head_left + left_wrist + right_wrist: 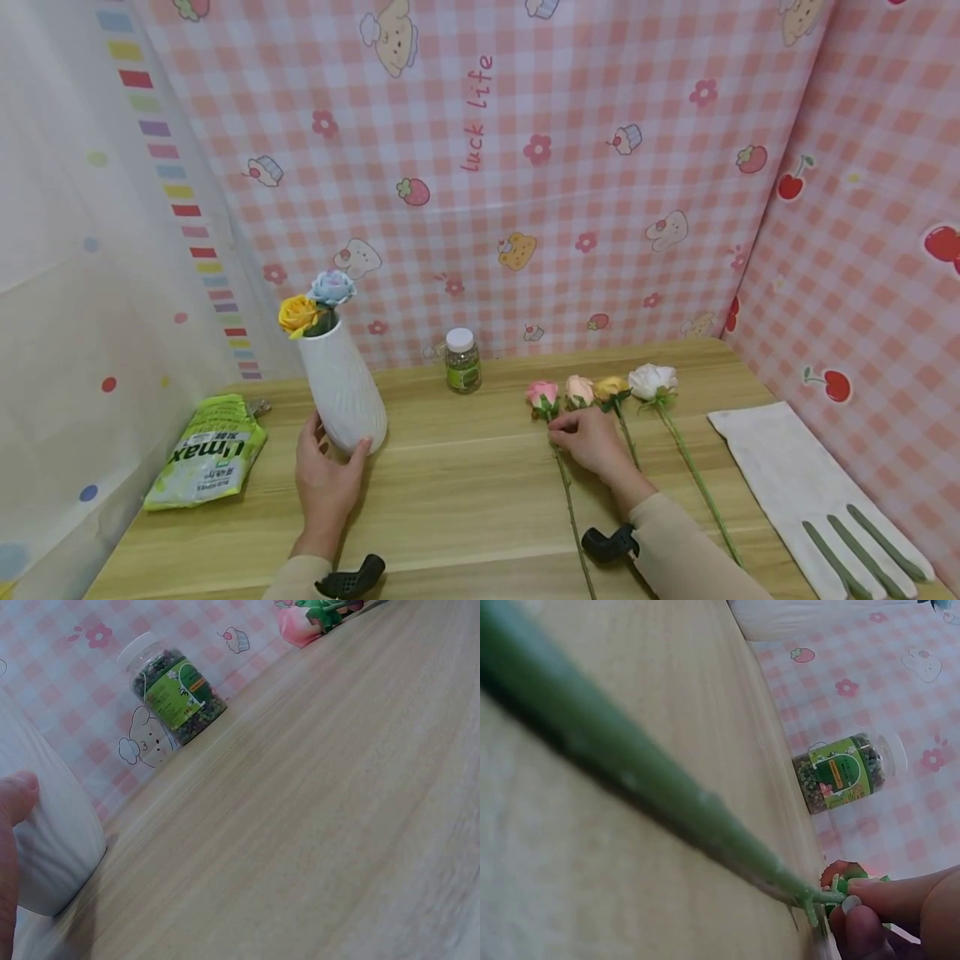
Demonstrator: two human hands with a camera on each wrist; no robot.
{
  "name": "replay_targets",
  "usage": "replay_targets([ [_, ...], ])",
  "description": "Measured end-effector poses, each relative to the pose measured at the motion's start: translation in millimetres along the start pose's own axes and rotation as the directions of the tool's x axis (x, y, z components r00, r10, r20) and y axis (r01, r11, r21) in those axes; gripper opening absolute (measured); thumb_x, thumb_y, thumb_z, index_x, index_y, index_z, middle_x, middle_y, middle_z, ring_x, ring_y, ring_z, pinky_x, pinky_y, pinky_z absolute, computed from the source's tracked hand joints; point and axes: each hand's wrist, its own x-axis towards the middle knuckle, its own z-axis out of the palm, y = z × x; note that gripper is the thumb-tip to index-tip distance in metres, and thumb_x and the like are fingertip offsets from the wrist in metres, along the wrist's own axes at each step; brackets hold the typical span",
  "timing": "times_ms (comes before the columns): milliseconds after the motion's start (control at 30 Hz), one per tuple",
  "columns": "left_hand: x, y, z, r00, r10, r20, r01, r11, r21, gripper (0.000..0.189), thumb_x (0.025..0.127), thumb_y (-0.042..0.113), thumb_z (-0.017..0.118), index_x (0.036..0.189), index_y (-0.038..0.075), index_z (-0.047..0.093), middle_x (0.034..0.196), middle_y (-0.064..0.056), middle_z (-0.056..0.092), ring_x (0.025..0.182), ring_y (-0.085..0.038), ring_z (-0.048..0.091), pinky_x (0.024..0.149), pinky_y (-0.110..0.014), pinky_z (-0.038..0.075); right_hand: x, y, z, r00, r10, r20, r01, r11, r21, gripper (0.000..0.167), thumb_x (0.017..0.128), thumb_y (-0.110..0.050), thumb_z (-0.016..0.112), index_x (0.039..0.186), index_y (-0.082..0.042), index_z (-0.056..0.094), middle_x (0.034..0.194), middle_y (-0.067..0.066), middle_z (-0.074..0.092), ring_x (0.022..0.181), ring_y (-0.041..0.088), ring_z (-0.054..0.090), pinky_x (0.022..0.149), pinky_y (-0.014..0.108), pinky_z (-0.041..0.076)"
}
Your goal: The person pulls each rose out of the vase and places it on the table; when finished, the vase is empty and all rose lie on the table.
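My left hand grips the lower part of a white ribbed vase, thumb in front and fingers round the far side. The vase leans to the left in the head view and holds a yellow rose and a pale blue rose. Just under the bloom of a pink rose, my right hand pinches the green stem between thumb and fingers. Beside it lie a peach rose, a golden-yellow rose and a white rose; the right hand hides part of their stems.
A jar with a white lid stands at the table's back edge, near the checked cloth wall. At the left lies a green and white packet. White gloves with green-striped fingers lie at the right on the wooden table.
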Motion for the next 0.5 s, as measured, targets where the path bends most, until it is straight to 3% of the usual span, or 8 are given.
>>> replay_targets([
  [500, 0.0, 1.4, -1.1, 1.000, 0.013, 0.009, -0.013, 1.000, -0.001, 0.083, 0.072, 0.014, 0.085, 0.141, 0.000, 0.041, 0.130, -0.021, 0.051, 0.116, -0.035, 0.051, 0.089, -0.050, 0.046, -1.2, -11, -14, 0.998, -0.050, -0.039, 0.048, 0.997, -0.068, 0.008, 0.084, -0.018, 0.075, 0.088, -0.012, 0.078, 0.079, -0.002, 0.070, 0.066, 0.009, 0.060, 0.057, 0.028, 0.050],
])
